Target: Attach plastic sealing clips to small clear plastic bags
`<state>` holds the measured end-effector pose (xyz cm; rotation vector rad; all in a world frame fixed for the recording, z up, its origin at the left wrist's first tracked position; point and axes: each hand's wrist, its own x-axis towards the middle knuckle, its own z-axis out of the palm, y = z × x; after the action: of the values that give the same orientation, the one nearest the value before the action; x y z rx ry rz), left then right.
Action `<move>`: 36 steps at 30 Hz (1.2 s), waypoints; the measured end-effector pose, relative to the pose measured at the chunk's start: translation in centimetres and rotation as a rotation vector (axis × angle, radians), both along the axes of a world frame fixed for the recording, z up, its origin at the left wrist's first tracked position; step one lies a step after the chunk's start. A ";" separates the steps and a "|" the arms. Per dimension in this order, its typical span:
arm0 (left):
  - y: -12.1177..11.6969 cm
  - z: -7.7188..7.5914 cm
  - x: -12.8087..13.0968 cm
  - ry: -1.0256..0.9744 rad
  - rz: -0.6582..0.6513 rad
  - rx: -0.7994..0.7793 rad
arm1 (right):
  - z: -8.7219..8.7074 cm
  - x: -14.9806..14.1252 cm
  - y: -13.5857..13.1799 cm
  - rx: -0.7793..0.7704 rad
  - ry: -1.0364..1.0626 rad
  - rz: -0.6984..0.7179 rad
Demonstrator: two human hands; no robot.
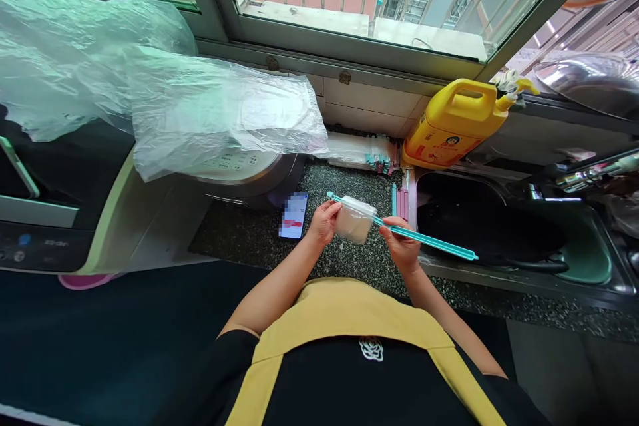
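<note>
Apron: yellow bib [344, 319], nearest the lens.
Left hand [323, 221]: fingers closed on small clear bag [355, 218], held above speckled counter [349, 259].
Right hand [402, 243]: clamped round long teal sealing clip [424, 238], which crosses the bag's top.
Nearby: phone [293, 215], yellow jug [456, 123], sink [499, 226].
Tip, by judgement: keep bag mouth flat and taut inside the clip.

Speckled dark countertop [344, 259] with phone [293, 215], yellow jug [456, 123], plastic-draped cooker [239, 146].
</note>
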<state>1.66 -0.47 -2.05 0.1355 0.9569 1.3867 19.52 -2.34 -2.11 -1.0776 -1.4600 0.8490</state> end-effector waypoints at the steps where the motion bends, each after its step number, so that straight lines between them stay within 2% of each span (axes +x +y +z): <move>1: 0.0 0.0 0.0 0.003 0.000 0.005 | 0.0 0.0 0.0 0.001 0.000 -0.006; 12: 0.4 -0.4 -0.6 0.091 -0.037 0.014 | -0.3 0.0 0.2 0.032 -0.065 -0.013; 25: -0.4 -0.4 -0.8 0.245 -0.120 0.122 | 0.1 0.2 0.1 0.091 -0.068 -0.035; 33: -0.7 -0.5 -0.3 0.531 -0.006 0.050 | 0.0 0.4 0.5 0.090 -0.034 -0.117; 36: -0.5 -0.5 -0.2 0.559 0.023 0.002 | 0.2 0.4 0.5 0.079 -0.002 -0.127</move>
<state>1.51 -0.94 -2.50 0.5348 1.4187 1.3971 19.93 -1.88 -1.89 -1.0997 -1.4000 0.6957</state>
